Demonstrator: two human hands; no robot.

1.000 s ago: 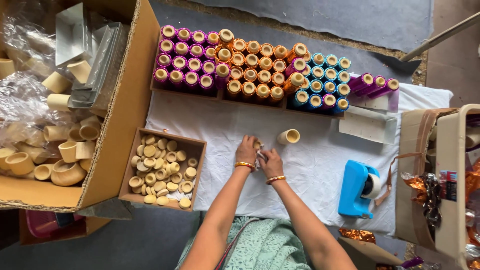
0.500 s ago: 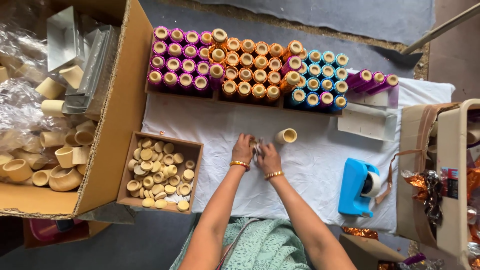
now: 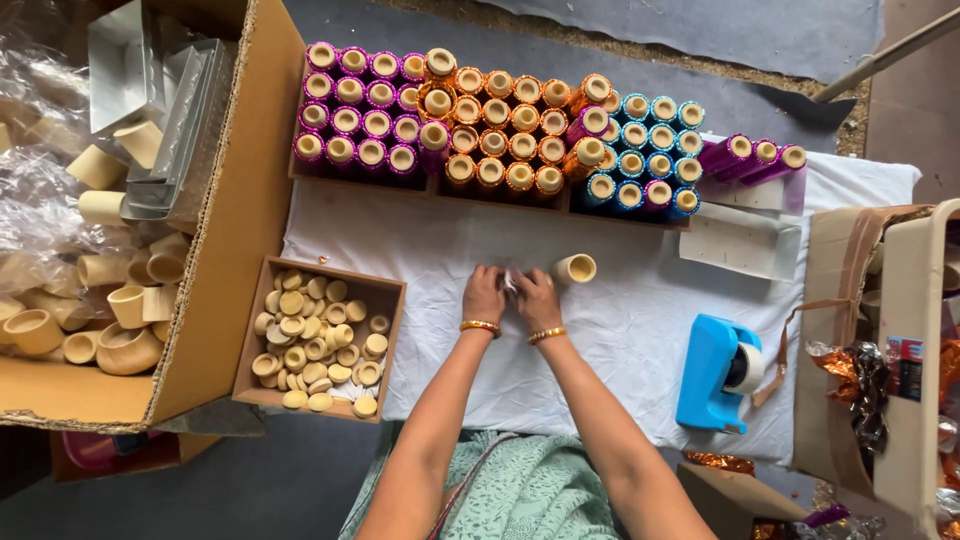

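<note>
Presently both hands meet over the white cloth (image 3: 600,340), just left of the bare cream tube (image 3: 576,268) that lies on it. That tube serves as landmark below.

Left hand (image 3: 485,295) and right hand (image 3: 538,298) are pressed side to side, fingers curled inward around a small pale piece (image 3: 510,282) pinched between them. Only a sliver of it shows between the knuckles; what it is I cannot tell. Its long axis and heading are likewise hidden by the fingers. Judged: two hands on so small a thing suggests fine work close to the cloth, wrists braced low for steadiness.

The cream tube lies on its side, long axis roughly left to right, open mouth facing right and slightly up toward the camera. It sits just beside the right hand, not touching, probably kept within easy reach.

Beyond the tube, foil-wrapped tubes (image 3: 500,130) stand upright in trays, mouths up, grouped purple, orange, blue. Far left of the tube, a wooden box of round caps (image 3: 320,340) sits on the cloth edge near the left hand. Right of and below the tube stands a blue tape dispenser (image 3: 715,375), well apart.
</note>
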